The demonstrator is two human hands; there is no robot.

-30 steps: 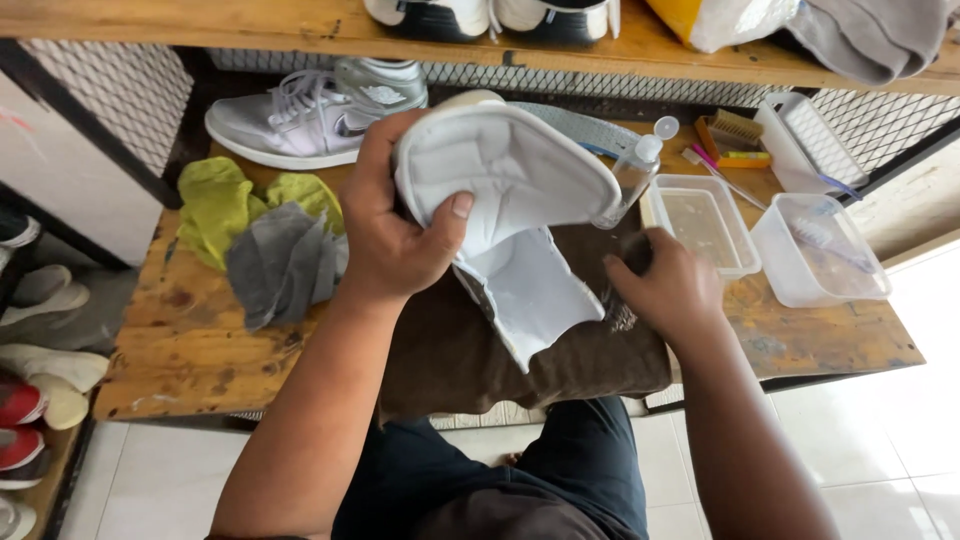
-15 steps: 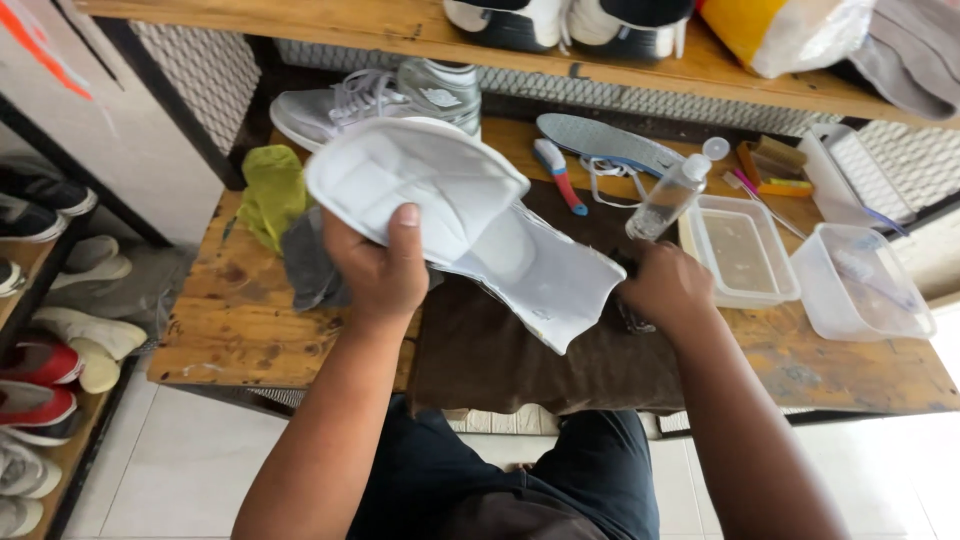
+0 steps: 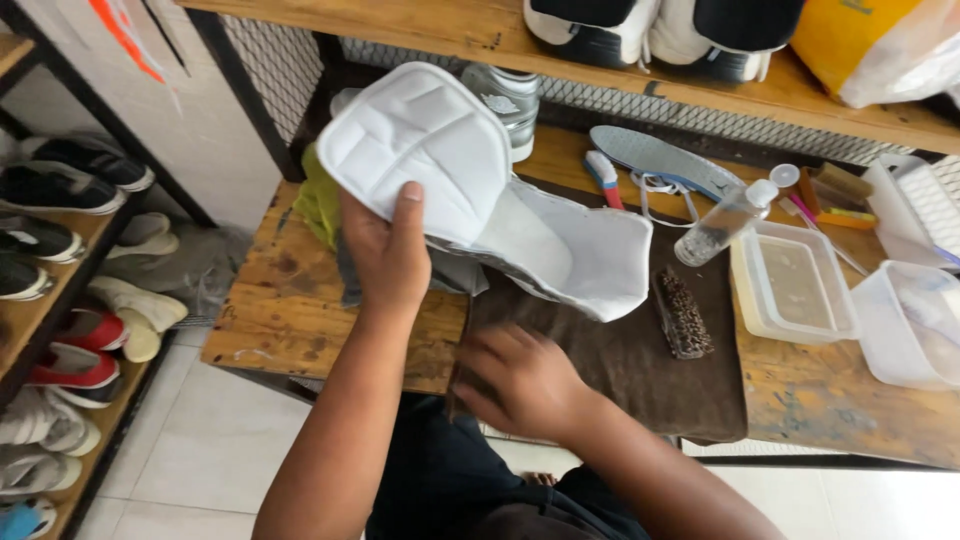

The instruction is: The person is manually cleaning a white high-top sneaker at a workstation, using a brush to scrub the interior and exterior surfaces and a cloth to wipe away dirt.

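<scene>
Holding white shoe part up over brown cloth.

Left hand (image 3: 385, 255) gripping white shoe upper (image 3: 470, 190), thumb pressed on it, above wooden table (image 3: 285, 310). Right hand (image 3: 520, 385) flat on brown cloth (image 3: 640, 370), fingers spread wide, beside brush (image 3: 683, 312).

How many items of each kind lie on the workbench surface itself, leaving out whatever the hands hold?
Brushes: 2, a dark one and a blue-and-red one
Clear plastic tubs: 2
Spray bottle: 1
Loose grey insole: 1
Brown towel: 1
Total: 7
</scene>
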